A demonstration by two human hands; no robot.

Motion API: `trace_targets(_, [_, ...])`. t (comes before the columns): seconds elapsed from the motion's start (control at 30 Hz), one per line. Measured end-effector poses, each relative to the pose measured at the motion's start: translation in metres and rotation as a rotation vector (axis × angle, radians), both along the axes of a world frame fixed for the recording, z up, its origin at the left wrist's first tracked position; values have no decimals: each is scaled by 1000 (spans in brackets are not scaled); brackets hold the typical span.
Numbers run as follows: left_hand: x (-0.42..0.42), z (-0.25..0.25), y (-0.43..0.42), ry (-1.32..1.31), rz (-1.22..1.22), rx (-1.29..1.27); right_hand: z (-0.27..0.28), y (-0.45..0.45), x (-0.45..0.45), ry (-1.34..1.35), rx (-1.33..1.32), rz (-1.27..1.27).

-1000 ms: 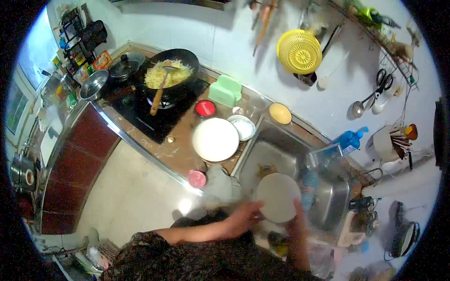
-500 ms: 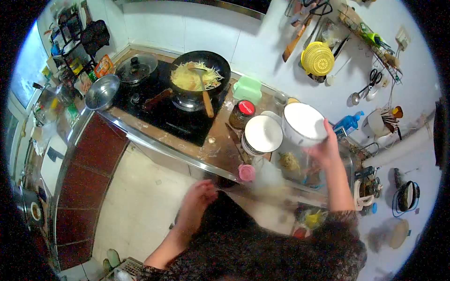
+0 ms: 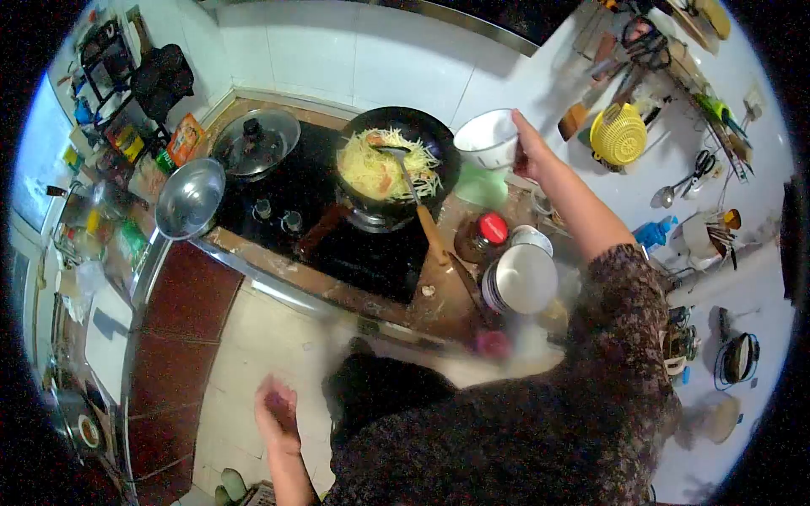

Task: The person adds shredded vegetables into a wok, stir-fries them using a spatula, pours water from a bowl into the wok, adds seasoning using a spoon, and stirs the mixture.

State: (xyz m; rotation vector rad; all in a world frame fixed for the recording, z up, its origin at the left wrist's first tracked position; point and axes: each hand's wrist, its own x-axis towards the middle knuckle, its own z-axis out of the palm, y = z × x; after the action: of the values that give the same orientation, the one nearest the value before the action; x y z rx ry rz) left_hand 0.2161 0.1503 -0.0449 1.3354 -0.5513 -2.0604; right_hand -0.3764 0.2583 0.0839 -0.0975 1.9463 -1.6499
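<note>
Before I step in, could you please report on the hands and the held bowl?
Right hand gripping white bowl near the wok. Left hand open, looks empty, over the floor. Possible snag: wooden-handled spatula juts past the wok's rim.

Over to your cooktop (image 3: 371, 268), where a glass-lidded pot (image 3: 261, 152) sits at the back-left corner! Past the left edge you've got a steel bowl (image 3: 190, 200), with an orange packet (image 3: 184, 139) right behind it. Swing to the counter (image 3: 405, 319): a red-lidded jar (image 3: 474, 243) stands beyond the cooktop's right edge, a light green box (image 3: 483, 190) sits nearer the back edge, and there's a blurred pink tub (image 3: 492, 342) at your front edge! On the wall (image 3: 498, 84), a yellow colander (image 3: 618, 135) and scissors (image 3: 702, 164) hang.
</note>
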Motion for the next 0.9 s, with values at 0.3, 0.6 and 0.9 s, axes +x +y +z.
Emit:
trace_targets(0.3, [-5, -5, -64, 57, 95, 67, -26, -155, -11, 357, 290, 99])
trace_targets(0.6, [-23, -10, -123, -27, -113, 95, 23, -111, 73, 253, 323, 290])
trace_targets(0.9, [-20, -30, -192, 114, -285, 97, 35, -101, 37, 736, 954, 74])
